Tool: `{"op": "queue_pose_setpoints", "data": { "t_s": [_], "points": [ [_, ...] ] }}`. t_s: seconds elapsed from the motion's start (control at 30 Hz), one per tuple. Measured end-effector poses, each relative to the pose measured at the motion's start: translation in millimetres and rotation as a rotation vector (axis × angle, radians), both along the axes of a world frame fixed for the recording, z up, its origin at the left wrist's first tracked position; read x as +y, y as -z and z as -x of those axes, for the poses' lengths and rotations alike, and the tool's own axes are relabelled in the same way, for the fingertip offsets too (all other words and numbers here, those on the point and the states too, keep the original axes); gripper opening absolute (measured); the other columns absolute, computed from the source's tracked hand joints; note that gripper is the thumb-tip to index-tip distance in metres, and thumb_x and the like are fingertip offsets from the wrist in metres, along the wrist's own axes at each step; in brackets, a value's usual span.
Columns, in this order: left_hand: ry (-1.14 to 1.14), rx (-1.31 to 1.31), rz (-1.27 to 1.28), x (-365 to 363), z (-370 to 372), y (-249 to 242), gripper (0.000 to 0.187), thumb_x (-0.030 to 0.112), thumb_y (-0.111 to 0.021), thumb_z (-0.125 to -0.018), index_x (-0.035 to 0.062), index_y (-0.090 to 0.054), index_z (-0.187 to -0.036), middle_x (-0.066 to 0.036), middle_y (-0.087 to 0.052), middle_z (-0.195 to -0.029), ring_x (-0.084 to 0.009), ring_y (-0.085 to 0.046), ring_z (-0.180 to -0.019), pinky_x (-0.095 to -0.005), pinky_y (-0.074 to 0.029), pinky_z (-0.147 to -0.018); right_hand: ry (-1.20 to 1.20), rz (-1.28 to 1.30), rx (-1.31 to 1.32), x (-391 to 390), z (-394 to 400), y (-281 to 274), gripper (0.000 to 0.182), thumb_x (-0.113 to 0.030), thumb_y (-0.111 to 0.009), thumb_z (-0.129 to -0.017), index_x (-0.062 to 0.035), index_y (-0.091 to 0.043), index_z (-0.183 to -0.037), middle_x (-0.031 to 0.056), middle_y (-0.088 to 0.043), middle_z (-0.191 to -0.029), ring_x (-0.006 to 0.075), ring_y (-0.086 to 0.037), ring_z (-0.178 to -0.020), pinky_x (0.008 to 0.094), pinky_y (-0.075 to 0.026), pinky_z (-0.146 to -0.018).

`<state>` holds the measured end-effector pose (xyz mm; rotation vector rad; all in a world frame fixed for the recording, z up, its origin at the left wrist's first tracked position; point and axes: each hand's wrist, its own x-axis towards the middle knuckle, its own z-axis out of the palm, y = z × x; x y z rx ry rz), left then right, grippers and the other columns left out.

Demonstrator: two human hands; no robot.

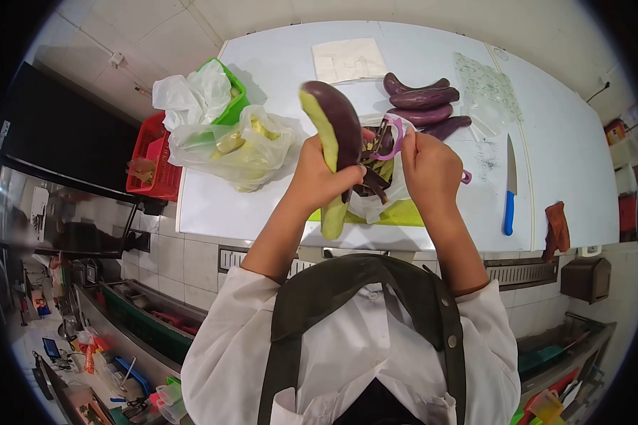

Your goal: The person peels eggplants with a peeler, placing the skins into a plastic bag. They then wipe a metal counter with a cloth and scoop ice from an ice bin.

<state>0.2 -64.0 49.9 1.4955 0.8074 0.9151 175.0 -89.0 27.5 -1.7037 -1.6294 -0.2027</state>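
Observation:
Wrapped around the middle of a partly peeled eggplant (342,120), my left hand (315,177) holds it tilted over the table. Pale green flesh shows along its left side and lower end; dark purple skin covers the rest. My right hand (432,166) is closed on a purple peeler (397,134), whose head is just right of the eggplant, apart from it as far as I can tell. Below both hands, a plastic bag (365,207) holds dark eggplant peels (383,170). Under the bag lies a green cutting board (404,214). Several unpeeled eggplants (422,99) lie beyond my right hand.
A blue-handled knife (510,195) lies at right on the white table (262,64), near a clear plastic bag (493,106). At left are a bag of peeled pieces (241,152), a green basket (235,103) and a red crate (152,170). A folded cloth (347,59) lies behind.

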Motion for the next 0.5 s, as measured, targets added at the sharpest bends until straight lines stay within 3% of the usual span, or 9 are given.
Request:
{"op": "queue_pose_setpoints", "data": {
  "t_s": [0.1,0.3,0.4,0.43,0.5],
  "points": [
    [-0.075,0.164,-0.306,1,0,15,0.043,0.01,-0.065,-0.06,-0.0014,-0.055,-0.1,-0.01,-0.059,-0.088,-0.0182,-0.059,-0.075,-0.0305,-0.048,-0.067,0.017,-0.017,-0.045,0,2,-1,0.035,-0.021,-0.052,-0.086,-0.0048,-0.055,-0.056,0.0116,-0.051,-0.051,0.0301,-0.051,-0.044,0.0391,-0.039,-0.044],
    [-0.042,0.343,-0.416,-7,-4,8,0.047,0.011,-0.066,-0.056,-0.001,-0.056,-0.101,-0.013,-0.059,-0.091,-0.0228,-0.058,-0.082,-0.0309,-0.046,-0.077,0.039,-0.021,-0.092,2,4,-2,0.034,-0.022,-0.053,-0.085,-0.0059,-0.055,-0.055,0.0108,-0.052,-0.05,0.0299,-0.052,-0.044,0.0402,-0.039,-0.044],
    [0.029,0.219,-0.371,-4,1,22,0.049,0.005,-0.06,-0.056,-0.0027,-0.053,-0.104,-0.01,-0.059,-0.106,-0.0166,-0.054,-0.084,-0.0298,-0.044,-0.078,0.051,0.026,-0.087,2,5,-2,0.034,-0.023,-0.052,-0.085,-0.0059,-0.057,-0.056,0.0119,-0.053,-0.051,0.0304,-0.053,-0.045,0.0411,-0.039,-0.045],
    [0.022,0.092,-0.447,-7,0,15,0.057,0.005,-0.059,-0.056,-0.0035,-0.05,-0.111,-0.012,-0.056,-0.11,-0.0139,-0.053,-0.085,-0.0275,-0.045,-0.074,0.057,0.052,-0.085,2,4,-1,0.034,-0.023,-0.052,-0.086,-0.0057,-0.058,-0.057,0.0124,-0.053,-0.052,0.0306,-0.053,-0.045,0.0414,-0.04,-0.045],
    [0.042,0.002,-0.153,-4,9,19,0.062,0.005,-0.056,-0.056,-0.0046,-0.047,-0.117,-0.015,-0.052,-0.115,-0.0123,-0.055,-0.07,-0.0249,-0.045,-0.062,0.027,0.072,-0.016,1,2,-2,0.036,-0.025,-0.051,-0.086,-0.0048,-0.059,-0.058,0.0136,-0.054,-0.052,0.0316,-0.054,-0.047,0.0418,-0.04,-0.046]
  ]
}}
